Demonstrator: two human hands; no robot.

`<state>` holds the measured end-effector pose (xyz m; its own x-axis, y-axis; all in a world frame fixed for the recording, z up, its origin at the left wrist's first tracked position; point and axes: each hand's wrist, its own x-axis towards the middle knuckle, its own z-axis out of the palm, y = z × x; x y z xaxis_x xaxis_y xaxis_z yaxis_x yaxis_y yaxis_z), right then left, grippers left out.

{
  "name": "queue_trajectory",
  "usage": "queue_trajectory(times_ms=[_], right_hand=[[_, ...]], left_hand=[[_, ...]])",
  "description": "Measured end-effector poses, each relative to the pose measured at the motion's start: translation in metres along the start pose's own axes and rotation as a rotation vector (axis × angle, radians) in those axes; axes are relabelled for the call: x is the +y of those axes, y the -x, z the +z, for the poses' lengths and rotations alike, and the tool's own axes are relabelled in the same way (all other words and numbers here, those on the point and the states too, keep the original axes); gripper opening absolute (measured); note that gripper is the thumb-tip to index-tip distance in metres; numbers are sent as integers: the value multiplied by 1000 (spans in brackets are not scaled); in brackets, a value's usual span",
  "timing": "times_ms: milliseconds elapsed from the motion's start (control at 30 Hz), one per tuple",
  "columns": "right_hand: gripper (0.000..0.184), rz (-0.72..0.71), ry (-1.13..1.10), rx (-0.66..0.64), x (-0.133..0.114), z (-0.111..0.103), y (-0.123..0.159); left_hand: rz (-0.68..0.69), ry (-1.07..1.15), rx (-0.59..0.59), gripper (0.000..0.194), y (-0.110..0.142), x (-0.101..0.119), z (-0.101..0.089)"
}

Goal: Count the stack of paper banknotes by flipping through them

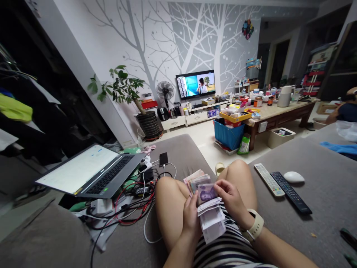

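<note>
My left hand [191,216] is closed around a bundle of banknotes, thumb on top, above my lap. The front one is a purple banknote [206,194] with a portrait. My right hand [232,198], a pale watch [255,225] on its wrist, pinches that note's right edge between thumb and fingers. Other banknotes [195,179], pinkish and grey, fan out beyond it between my knees. Pale paper slips [212,219] hang in overlapping layers below the purple note, toward my striped clothing. I cannot tell whether these slips are also money.
On the sofa to the left are an open laptop [111,171], tangled cables [136,203] and a phone [163,159]. Two remote controls [290,191] and a white mouse [294,177] lie to the right. A cluttered table [267,121] and blue basket [228,134] stand ahead.
</note>
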<state>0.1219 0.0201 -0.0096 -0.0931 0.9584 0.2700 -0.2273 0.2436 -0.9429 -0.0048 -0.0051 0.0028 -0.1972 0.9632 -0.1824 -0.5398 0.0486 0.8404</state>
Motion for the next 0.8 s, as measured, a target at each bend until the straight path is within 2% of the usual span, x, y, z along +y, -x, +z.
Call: queue_trajectory(times_ms=[300,433,633,800], right_hand=[[38,39,-49,-12,2,0,1],[35,20,1,36,5,-1,-2],[34,25,1,55,11,-3,-6],[33,21,48,49,9,-3,-4]], left_hand=[[-74,99,-36,34,2,0,3],[-83,92,-43,38,2,0,2],[-105,103,-146,42,3,-3,-2],[-116,88,-172,40,4,-3,-2]])
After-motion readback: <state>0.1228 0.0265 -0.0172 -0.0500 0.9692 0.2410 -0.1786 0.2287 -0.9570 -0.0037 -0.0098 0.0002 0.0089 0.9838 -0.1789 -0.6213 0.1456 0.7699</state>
